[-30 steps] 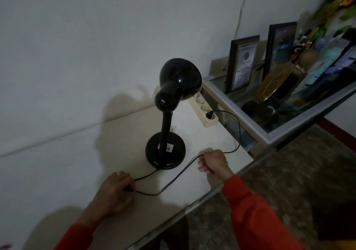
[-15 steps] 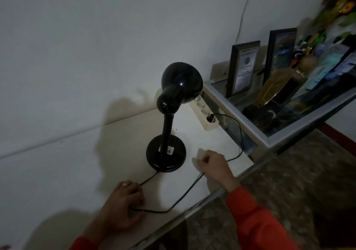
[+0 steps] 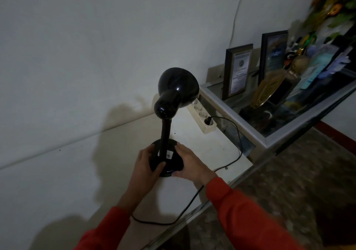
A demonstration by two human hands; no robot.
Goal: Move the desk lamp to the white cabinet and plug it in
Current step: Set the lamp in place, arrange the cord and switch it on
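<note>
Both hands clasp the round base of the black desk lamp [image 3: 167, 134] from opposite sides. The left hand [image 3: 147, 163] curls its fingers round the left rim, thumb laid over the top of the base near the stem; the right hand [image 3: 189, 163] cups the right rim, fingers spread along the edge. Each grip is closed to the width of the base and holds nothing else.

The lamp stands on the white cabinet [image 3: 77, 172], whose top serves as the counter, towards its right end and near the front edge. Bare top stretches away to the left and back to the wall; to the right the top ends just beside a glass display case [image 3: 269, 134] that stands higher.

The stem rises nearly upright, leaning slightly, and the shade faces away towards the wall and right. The cord [image 3: 185, 209] runs from the base, loops along the front edge, and reaches the power strip [image 3: 204, 119] lying just behind the lamp, where its plug sits in the nearest socket.
</note>
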